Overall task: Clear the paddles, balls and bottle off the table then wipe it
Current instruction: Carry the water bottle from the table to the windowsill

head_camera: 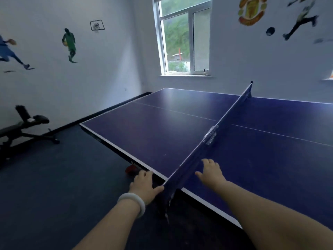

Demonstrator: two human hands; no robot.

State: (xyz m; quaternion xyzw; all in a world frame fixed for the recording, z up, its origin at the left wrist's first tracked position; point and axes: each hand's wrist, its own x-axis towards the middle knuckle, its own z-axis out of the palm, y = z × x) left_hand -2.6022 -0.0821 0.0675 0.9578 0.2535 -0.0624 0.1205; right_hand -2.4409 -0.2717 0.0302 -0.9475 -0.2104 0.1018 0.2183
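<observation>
The blue table tennis table [162, 134] fills the middle and right of the view, split by its net [232, 112]. A clear plastic bottle [210, 135] lies on its side against the net, near the table's centre line. My right hand [210, 173] lies flat on the table just right of the net, fingers straight and touching it. My left hand [144, 184], with a white bangle on the wrist, rests at the table's near edge by the net post, its thumb against the net's end. A red paddle [130, 168] shows partly below the edge, just past my left fingers.
A black weight bench [23, 127] stands on the dark floor at the left wall, with a small white ball [30, 120] on it. The table's far side runs close to the window wall. Open floor lies between the bench and the table.
</observation>
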